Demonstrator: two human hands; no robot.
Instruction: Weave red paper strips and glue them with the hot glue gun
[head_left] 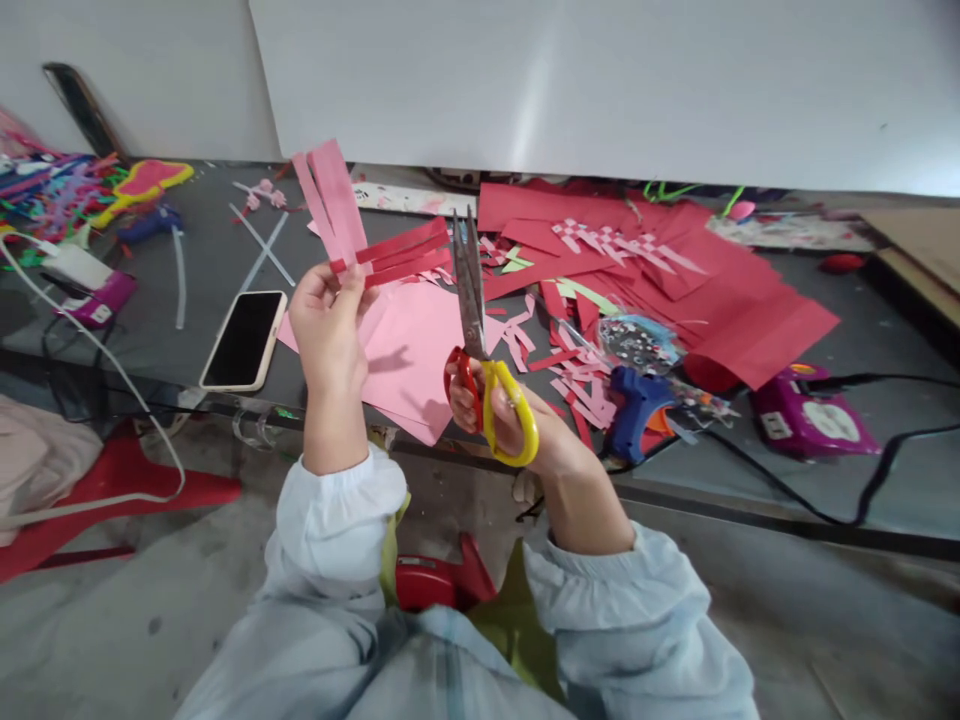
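My left hand [328, 325] is raised above the table edge, pinching a bundle of paper strips [365, 235]: pink ones stand up and red ones stick out to the right. My right hand [504, 415] has its fingers through the red and yellow handles of a pair of scissors [474, 318]. The blades point upward, nearly together, just to the right of the red strips' ends. A sheet of pink paper [409, 355] lies on the table below both hands.
A phone [244, 339] lies left of the pink sheet. Red paper sheets [675, 275] with a woven pink-and-red piece, loose strips, a blue glue gun [636, 408], purple boxes [806, 420] and black cables fill the right. Colourful craft scraps [52, 195] sit far left.
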